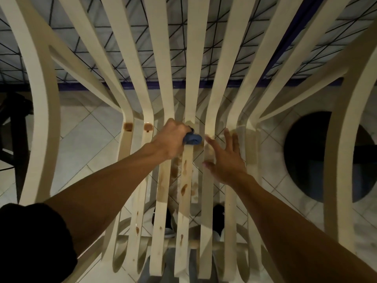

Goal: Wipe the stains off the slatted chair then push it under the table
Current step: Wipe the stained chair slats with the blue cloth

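A cream slatted chair point(206, 211) fills the head view, its seat slats running toward me and its back slats rising away. Brown stains point(184, 188) streak the middle seat slats, and two brown blotches point(148, 127) sit at the seat's bend on the left. My left hand point(170, 139) is shut on a small blue cloth point(192, 138) pressed onto a middle slat near the bend. My right hand point(225, 158) lies flat and open on the slats just right of the cloth.
Beyond the chair back is a table point(142, 85) with a dark-blue edge and a lined cover. White floor tiles point(81, 139) show between the slats. A round dark object point(326, 156) lies at the right, a dark frame point(14, 129) at the left. My shoes point(219, 217) show below.
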The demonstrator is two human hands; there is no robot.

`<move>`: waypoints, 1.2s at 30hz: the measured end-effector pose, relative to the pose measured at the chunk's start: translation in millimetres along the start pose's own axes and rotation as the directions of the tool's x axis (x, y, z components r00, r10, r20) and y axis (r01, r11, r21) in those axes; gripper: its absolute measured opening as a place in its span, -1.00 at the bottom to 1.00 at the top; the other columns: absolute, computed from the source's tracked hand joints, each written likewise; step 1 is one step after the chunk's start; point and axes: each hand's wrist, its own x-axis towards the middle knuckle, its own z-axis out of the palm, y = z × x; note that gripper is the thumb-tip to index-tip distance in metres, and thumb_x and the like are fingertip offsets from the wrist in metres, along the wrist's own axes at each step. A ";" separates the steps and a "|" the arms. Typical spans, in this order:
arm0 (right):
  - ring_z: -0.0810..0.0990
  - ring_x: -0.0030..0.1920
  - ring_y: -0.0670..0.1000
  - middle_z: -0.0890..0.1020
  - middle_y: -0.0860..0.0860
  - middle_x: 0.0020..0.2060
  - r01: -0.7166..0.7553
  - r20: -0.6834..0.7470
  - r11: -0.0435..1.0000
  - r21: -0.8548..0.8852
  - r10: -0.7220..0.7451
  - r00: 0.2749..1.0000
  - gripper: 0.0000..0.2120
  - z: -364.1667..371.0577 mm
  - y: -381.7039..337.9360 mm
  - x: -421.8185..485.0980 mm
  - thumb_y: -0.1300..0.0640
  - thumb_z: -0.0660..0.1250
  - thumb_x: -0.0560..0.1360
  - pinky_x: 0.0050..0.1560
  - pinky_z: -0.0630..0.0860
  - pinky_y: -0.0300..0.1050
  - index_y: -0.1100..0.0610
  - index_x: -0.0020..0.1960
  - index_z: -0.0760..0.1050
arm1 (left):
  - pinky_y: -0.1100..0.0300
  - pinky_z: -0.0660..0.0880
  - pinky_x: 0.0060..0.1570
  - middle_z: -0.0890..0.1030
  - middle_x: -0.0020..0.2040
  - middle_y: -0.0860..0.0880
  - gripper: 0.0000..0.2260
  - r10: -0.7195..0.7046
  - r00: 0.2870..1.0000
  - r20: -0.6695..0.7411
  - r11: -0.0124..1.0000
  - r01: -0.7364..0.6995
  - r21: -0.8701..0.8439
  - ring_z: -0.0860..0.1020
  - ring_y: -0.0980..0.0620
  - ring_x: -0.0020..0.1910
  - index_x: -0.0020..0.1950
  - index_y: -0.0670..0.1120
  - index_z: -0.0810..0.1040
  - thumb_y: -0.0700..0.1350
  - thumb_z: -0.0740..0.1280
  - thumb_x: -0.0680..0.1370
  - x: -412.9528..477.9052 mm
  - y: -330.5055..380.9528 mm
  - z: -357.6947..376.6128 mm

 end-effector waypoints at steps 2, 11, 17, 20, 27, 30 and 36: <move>-0.45 0.49 0.19 -0.33 0.03 0.55 -0.003 0.003 1.000 0.003 0.003 1.000 -0.24 0.6 1.2 0.4 -0.09 0.33 0.55 0.53 -0.14 0.26 -0.22 0.57 -0.07 | 0.17 0.40 -0.16 0.63 -0.09 -0.17 -0.79 0.010 0.997 0.071 0.998 -0.005 -0.059 0.56 -0.13 -0.06 -0.01 -0.19 0.65 -0.36 0.28 0.46 -6.9 1.6 -3.3; -0.47 0.48 0.16 -0.35 -0.02 0.55 -0.006 -0.014 0.999 0.036 0.007 1.000 -0.21 4.6 3.0 2.3 -0.06 0.37 0.53 0.52 -0.14 0.26 -0.23 0.56 -0.07 | -0.01 0.54 0.09 0.62 0.06 -0.15 -0.71 -0.051 0.987 0.150 0.988 0.072 -0.139 0.54 -0.10 0.11 0.19 -0.09 0.63 -0.26 0.40 0.47 -27.7 1.9 -1.0; -0.46 0.49 0.15 -0.36 -0.05 0.54 0.000 -0.017 0.998 0.060 0.001 1.000 -0.20 4.9 4.7 0.7 -0.07 0.38 0.52 0.49 -0.13 0.26 -0.23 0.56 -0.05 | 0.07 0.52 -0.16 0.62 -0.14 -0.09 -0.83 0.059 0.993 0.099 0.991 -0.047 -0.123 0.57 -0.05 -0.15 -0.02 -0.14 0.66 -0.30 0.35 0.46 -54.9 5.7 11.5; -0.45 0.50 0.15 -0.34 -0.04 0.55 0.002 -0.027 0.999 0.054 -0.001 1.000 -0.20 4.1 4.6 -1.0 -0.08 0.39 0.51 0.49 -0.08 0.25 -0.24 0.56 -0.05 | 0.16 0.44 -0.23 0.58 -0.18 -0.06 -0.82 0.127 0.976 0.180 0.986 -0.104 -0.129 0.49 0.01 -0.21 -0.05 -0.12 0.65 -0.32 0.30 0.48 -67.9 10.3 13.7; -0.47 0.49 0.14 -0.33 -0.03 0.55 -0.008 -0.021 0.998 0.055 0.009 1.000 -0.20 4.1 2.3 -0.3 -0.06 0.38 0.52 0.51 -0.17 0.25 -0.24 0.56 -0.07 | 0.13 0.54 0.04 0.66 -0.03 -0.10 -0.78 -0.074 0.997 0.019 0.963 0.076 -0.257 0.58 0.00 -0.01 0.11 -0.12 0.66 -0.27 0.42 0.47 -42.3 8.3 7.6; -0.46 0.49 0.14 -0.33 -0.02 0.55 -0.022 -0.017 0.998 0.050 0.023 1.000 -0.20 3.2 0.9 -1.3 -0.04 0.38 0.52 0.52 -0.15 0.25 -0.23 0.56 -0.06 | 0.13 0.54 0.01 0.64 -0.04 -0.10 -0.80 -0.091 0.996 0.027 0.968 0.095 -0.233 0.56 -0.01 -0.03 0.10 -0.12 0.66 -0.25 0.40 0.49 -48.9 13.2 11.8; -0.45 0.50 0.14 -0.33 -0.01 0.55 -0.029 -0.027 0.999 0.045 0.031 0.999 -0.20 3.4 -0.3 -2.8 -0.04 0.39 0.52 0.53 -0.13 0.23 -0.22 0.57 -0.05 | 0.03 0.57 -0.12 0.62 -0.11 -0.11 -0.82 0.022 0.985 0.169 0.980 0.013 -0.199 0.58 -0.07 -0.11 0.00 -0.14 0.67 -0.30 0.33 0.47 -74.4 15.2 22.7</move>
